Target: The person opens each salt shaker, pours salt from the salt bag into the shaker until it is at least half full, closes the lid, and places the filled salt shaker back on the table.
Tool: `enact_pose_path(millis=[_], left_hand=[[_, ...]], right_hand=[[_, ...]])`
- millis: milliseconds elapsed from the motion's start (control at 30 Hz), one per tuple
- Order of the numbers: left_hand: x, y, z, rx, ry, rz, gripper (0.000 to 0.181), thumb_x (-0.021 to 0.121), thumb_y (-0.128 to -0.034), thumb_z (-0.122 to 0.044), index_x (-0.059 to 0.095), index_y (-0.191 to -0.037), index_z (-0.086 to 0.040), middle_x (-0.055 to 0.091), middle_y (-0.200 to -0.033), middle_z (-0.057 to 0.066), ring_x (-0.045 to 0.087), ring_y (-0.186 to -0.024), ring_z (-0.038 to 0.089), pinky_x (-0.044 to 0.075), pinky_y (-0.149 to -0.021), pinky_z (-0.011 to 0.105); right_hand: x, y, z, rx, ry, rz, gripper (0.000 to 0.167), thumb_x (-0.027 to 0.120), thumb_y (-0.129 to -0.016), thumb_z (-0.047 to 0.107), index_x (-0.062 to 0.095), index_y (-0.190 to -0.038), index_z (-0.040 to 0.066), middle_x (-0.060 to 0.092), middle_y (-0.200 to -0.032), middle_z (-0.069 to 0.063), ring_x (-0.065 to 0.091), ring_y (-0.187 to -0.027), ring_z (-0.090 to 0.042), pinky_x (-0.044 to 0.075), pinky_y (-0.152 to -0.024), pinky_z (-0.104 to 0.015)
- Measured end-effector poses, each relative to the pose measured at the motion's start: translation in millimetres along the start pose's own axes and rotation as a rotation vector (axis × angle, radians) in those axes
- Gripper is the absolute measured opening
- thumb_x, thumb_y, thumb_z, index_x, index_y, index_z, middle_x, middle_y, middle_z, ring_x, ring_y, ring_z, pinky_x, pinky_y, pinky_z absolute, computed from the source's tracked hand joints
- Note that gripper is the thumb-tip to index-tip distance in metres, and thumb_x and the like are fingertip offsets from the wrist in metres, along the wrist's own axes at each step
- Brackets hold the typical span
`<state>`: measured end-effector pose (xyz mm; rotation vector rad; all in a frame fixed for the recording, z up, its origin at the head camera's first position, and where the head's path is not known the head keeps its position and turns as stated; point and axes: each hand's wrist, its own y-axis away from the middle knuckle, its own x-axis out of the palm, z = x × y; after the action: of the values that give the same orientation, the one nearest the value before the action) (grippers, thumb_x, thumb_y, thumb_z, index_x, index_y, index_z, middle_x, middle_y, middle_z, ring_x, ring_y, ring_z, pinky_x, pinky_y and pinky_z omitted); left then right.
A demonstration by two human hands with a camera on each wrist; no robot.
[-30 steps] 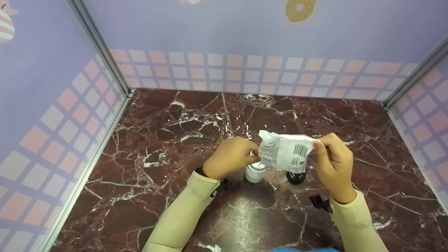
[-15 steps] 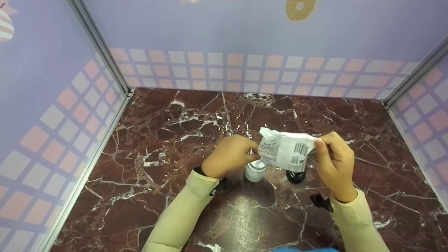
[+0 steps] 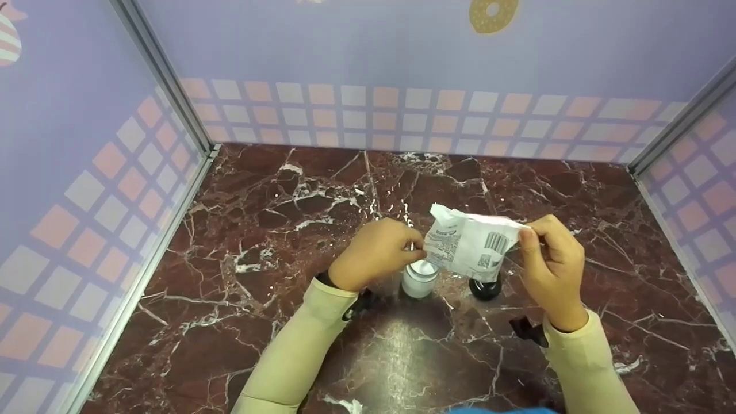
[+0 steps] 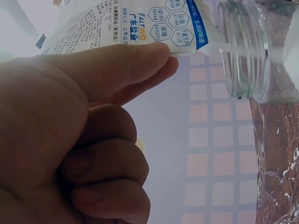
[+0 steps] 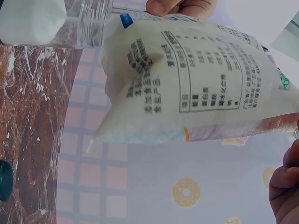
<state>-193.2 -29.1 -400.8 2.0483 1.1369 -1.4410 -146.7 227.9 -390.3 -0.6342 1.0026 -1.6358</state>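
My left hand point(image 3: 376, 253) pinches the lower corner of a white bag of salt point(image 3: 466, 244) between thumb and forefinger, its other fingers curled. At the opposite end, my right hand point(image 3: 555, 270) pinches the raised upper edge. The bag slopes down to the left, its corner just above the mouth of a glass jar point(image 3: 418, 283) standing on the table. In both wrist views, a thin white stream runs from the bag point(image 4: 107, 28) into the jar point(image 5: 96, 21), where white salt point(image 5: 32, 21) is heaped.
A round black lid point(image 3: 485, 288) lies on the table right of the jar, partly under the bag. White grains point(image 3: 406, 213) are scattered over the dark red marbled tabletop point(image 3: 276, 328) behind the jar. Printed panels point(image 3: 345, 52) enclose the table at the back and sides.
The bag's upper edge has risen a little and the bag tilts slightly more toward the jar. Both hands have shifted slightly upward in the head view, keeping their hold. The jar and lid stay put.
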Motion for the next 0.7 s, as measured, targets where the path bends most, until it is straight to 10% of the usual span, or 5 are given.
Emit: enact_pose_path(millis=[700], left_hand=[[-3.9,1.4,-0.8,0.033,0.036,-0.021,0.015,0.072,-0.0971,-0.034,0.081,-0.099,-0.023,0.078,-0.098,-0.009,0.068,-0.082,0.009,0.055,-0.076,0.03]], right_hand=[[-7.1,-3.5,0.2,0.017,0.108,-0.06,0.022,0.057,-0.086,-0.003,0.054,-0.064,-0.006,0.046,-0.061,-0.009,0.039,-0.06,-0.005,0.029,-0.059,-0.016]])
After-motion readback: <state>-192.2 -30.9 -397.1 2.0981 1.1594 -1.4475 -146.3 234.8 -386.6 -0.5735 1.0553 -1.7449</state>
